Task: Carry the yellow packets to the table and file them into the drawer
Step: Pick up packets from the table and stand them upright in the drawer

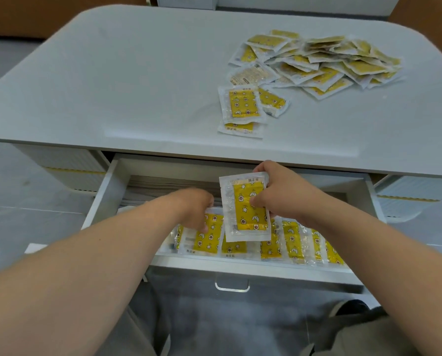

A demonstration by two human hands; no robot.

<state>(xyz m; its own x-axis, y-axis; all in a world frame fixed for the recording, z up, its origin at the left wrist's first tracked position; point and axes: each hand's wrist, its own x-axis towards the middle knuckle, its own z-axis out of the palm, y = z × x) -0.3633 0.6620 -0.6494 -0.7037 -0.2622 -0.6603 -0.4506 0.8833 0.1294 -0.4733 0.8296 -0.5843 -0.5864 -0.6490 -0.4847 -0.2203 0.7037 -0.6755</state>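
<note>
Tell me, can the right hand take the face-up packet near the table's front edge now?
Probably not yet. The right hand grips another packet over the open drawer, so its fingers are busy. The path looks free: the face-up packet lies flat on the table, nothing on top.

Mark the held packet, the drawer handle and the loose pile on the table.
held packet [245,217], head view, yellow printed centre.
drawer handle [232,289], head view, lower bar.
loose pile [317,65], head view, middle packets.
</note>
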